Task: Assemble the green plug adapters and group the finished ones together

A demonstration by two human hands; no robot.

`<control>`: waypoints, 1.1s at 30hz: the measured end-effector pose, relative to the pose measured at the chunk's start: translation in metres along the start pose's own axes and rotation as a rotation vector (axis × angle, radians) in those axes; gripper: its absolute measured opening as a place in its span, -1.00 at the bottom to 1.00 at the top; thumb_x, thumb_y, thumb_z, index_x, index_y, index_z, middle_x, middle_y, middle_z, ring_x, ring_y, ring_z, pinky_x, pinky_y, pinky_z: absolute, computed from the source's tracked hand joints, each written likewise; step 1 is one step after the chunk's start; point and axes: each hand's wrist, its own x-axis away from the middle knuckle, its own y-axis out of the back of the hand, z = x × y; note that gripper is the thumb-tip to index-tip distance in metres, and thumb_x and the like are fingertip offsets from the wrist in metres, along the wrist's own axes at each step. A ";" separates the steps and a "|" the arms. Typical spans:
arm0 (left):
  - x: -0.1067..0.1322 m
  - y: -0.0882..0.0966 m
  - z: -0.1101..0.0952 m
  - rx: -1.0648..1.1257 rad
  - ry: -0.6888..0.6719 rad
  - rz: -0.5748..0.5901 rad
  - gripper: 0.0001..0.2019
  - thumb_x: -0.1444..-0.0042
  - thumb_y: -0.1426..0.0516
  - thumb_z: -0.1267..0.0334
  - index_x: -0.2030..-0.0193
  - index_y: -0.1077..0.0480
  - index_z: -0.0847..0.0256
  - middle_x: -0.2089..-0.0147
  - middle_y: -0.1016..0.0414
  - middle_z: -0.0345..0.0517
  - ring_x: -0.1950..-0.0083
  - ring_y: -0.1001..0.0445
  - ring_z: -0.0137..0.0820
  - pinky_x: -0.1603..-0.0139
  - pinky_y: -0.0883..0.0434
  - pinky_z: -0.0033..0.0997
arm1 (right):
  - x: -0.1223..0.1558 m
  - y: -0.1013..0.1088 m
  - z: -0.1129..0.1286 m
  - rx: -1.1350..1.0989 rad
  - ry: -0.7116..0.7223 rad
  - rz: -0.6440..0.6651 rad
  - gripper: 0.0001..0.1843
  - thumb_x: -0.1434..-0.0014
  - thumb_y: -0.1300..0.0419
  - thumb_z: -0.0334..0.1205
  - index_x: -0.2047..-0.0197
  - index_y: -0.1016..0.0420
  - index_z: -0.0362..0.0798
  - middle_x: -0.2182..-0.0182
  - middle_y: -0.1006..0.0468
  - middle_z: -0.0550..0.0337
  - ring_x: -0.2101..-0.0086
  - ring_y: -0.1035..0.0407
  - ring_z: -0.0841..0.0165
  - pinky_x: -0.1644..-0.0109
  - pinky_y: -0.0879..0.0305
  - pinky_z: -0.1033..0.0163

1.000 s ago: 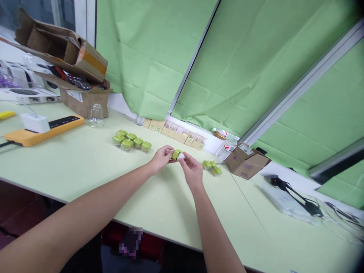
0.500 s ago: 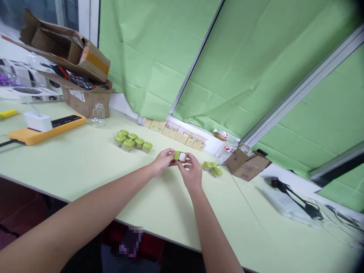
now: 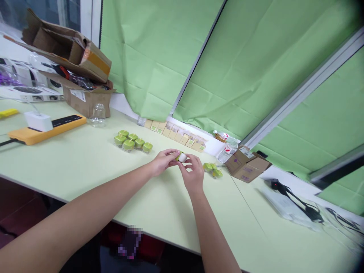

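Above the middle of the table, both hands are closed around a small green-and-white container [image 3: 182, 157]. My left hand [image 3: 164, 162] grips its green side, with the thumb pressed on top. The fingertips of my right hand [image 3: 193, 172] pinch the rounded white end from the other side. My fingers cover much of the container, so its exact kind is hard to make out. Just past my right hand stand a few small green-lidded containers [image 3: 217, 173]. A larger group of similar green-lidded containers [image 3: 128, 145] with transparent bases sits to the left, beyond my left forearm.
A row of small cardboard boxes [image 3: 179, 135] lines the wall. At left are an orange power strip [image 3: 69, 120], a transparent jar [image 3: 98, 115] and stacked cardboard boxes [image 3: 85, 102]. To the right lie a cardboard box [image 3: 247, 165], a plastic bag [image 3: 284, 203] and black cables [image 3: 301, 203].
My left thumb has moved over the green side of the container, hiding more of it. The white end now faces me more. Both hands stay in nearly the same place.
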 end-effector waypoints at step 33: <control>0.003 -0.004 0.000 -0.132 -0.111 -0.006 -0.65 0.05 -0.36 0.10 0.29 -0.44 0.34 0.28 -0.55 -0.05 0.25 -0.54 -0.38 0.02 -0.51 -0.17 | -0.001 -0.010 -0.008 -0.475 -0.450 0.032 -0.42 -0.05 -0.33 0.06 -0.05 -0.44 -0.11 0.09 -0.56 -0.04 0.22 -0.50 0.24 0.18 -0.56 0.05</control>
